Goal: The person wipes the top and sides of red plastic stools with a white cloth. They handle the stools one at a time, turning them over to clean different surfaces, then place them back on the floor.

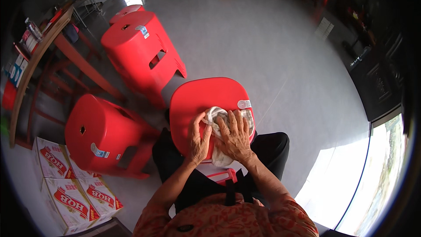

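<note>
1. A red plastic stool [193,95] stands between the person's knees, its seat a rounded square.
2. A pale checked cloth [215,114] lies bunched on that surface, toward the right edge, with one loose end reaching the near edge.
3. The right hand [237,137] rests on the cloth, fingers extended and slightly spread, palm down.
4. The left hand [200,144] is half open at the cloth's left side, thumb apart from the lightly bent fingers; whether it pinches any fabric, I cannot tell.
5. A small pale sticker [244,104] sits at the surface's right edge, just beyond the cloth.
6. To the left on the grey floor [245,35] stand more red stools: one nearer [90,125], with a taller stack [131,55] farther off.
7. White-and-red cartons [66,199] lie beside the nearer one.
8. A wooden table [42,45] stands at far left, a clear bottle [33,29] on it.
</note>
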The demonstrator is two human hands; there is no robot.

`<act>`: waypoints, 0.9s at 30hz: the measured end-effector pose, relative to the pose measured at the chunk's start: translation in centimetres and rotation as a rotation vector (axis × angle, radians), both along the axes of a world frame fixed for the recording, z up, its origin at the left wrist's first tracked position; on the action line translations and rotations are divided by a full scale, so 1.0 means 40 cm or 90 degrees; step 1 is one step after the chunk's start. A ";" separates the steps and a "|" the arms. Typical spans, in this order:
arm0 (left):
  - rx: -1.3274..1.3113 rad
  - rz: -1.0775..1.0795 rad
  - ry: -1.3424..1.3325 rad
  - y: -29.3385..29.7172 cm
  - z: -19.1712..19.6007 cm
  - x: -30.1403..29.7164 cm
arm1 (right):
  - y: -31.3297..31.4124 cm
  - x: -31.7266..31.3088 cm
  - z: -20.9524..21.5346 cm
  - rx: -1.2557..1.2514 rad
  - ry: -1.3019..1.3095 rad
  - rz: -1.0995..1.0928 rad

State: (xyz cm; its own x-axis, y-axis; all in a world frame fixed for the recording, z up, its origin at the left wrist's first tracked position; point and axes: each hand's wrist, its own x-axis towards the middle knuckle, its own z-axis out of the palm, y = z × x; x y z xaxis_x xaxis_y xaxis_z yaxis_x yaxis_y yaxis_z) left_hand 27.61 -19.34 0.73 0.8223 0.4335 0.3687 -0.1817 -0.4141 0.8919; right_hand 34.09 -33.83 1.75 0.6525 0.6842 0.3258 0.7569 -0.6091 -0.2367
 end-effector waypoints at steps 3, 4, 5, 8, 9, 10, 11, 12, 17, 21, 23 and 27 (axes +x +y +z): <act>0.190 0.067 0.053 0.018 -0.014 -0.004 | 0.051 0.070 -0.012 0.021 0.020 0.011; 0.214 0.047 0.071 0.016 -0.004 -0.001 | 0.066 0.097 -0.015 0.047 0.024 0.007; 0.256 0.042 0.083 0.009 0.000 0.003 | 0.082 0.128 -0.021 0.054 0.017 0.007; 0.266 0.046 0.119 0.005 0.008 0.006 | 0.137 0.211 -0.025 0.061 -0.002 -0.003; 0.270 0.045 0.118 0.004 0.013 0.005 | 0.150 0.233 -0.027 0.048 -0.015 -0.006; 0.275 0.044 0.117 0.006 0.018 0.007 | 0.166 0.258 -0.031 0.048 -0.023 -0.009; 0.280 0.041 0.113 0.008 0.020 0.007 | 0.183 0.282 -0.032 0.050 -0.033 -0.014; 0.269 0.026 0.120 0.008 0.018 0.005 | 0.198 0.304 -0.036 0.050 -0.028 -0.019; 0.232 0.028 0.119 0.001 0.030 0.008 | 0.235 0.363 -0.048 0.008 -0.019 -0.024; 0.187 0.038 0.085 0.006 0.005 0.014 | 0.194 0.304 -0.065 0.072 -0.124 0.096; 0.152 0.042 0.060 0.014 -0.010 0.013 | 0.147 0.246 -0.051 0.087 -0.100 0.167; 0.365 0.158 0.165 0.035 0.023 -0.029 | 0.040 0.131 -0.016 0.040 -0.006 0.180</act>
State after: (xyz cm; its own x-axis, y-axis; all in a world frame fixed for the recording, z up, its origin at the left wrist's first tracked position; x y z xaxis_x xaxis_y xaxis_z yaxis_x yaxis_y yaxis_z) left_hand 26.45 -17.95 1.66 0.8162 0.4155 0.4015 0.1704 -0.8370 0.5199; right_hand 39.33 -32.23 1.11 0.4355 0.8168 0.3784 0.8969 -0.3580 -0.2596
